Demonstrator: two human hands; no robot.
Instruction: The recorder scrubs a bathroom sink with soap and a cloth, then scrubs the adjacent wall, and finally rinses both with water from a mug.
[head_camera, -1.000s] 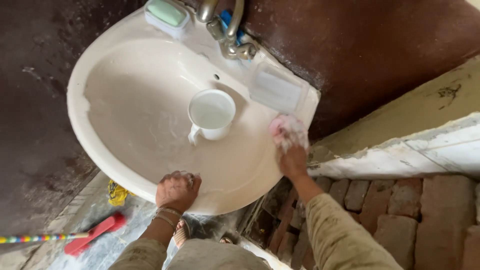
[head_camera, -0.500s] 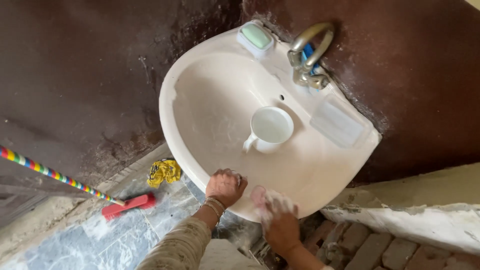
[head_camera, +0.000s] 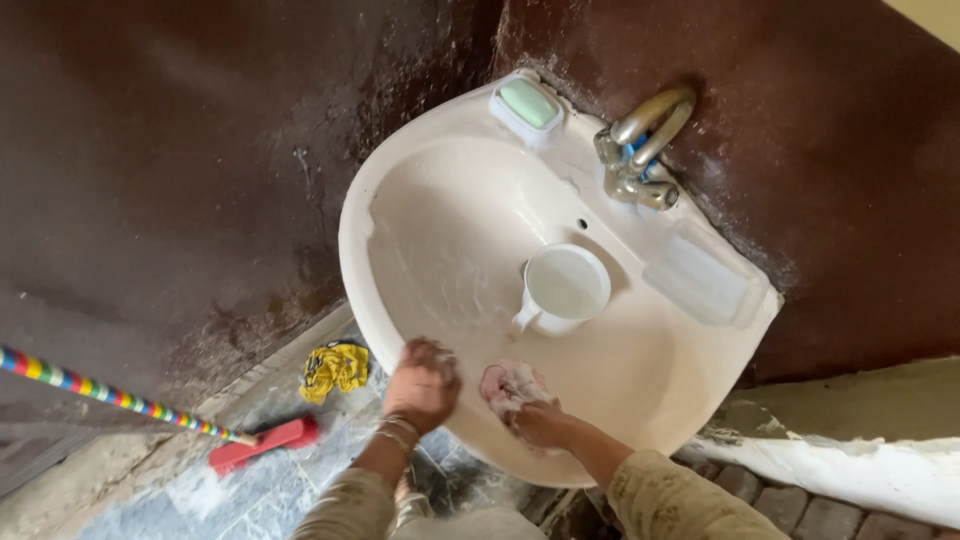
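A cream wash basin (head_camera: 420, 170) is fixed to a dark brown wall. My right hand (head_camera: 540, 418) presses a soapy pink cloth (head_camera: 510, 385) against the basin's near rim. My left hand (head_camera: 422, 385) rests beside it on the same rim, fingers curled, wet with foam, bangles on the wrist. A white mug (head_camera: 562, 288) stands in the bowl near the drain. A metal tap (head_camera: 645, 140) sits at the back of the basin, with a green soap bar (head_camera: 528, 102) in a dish to its left.
An empty clear soap dish (head_camera: 700, 275) lies on the basin's right ledge. On the floor below are a yellow rag (head_camera: 335, 368) and a red broom head (head_camera: 265, 445) on a rainbow-striped handle (head_camera: 110, 395). A brick ledge (head_camera: 830, 510) runs at lower right.
My right hand has carried the pink cloth along the rim from the basin's right side to the near edge beside my left hand. The view has shifted, so the basin sits further right.
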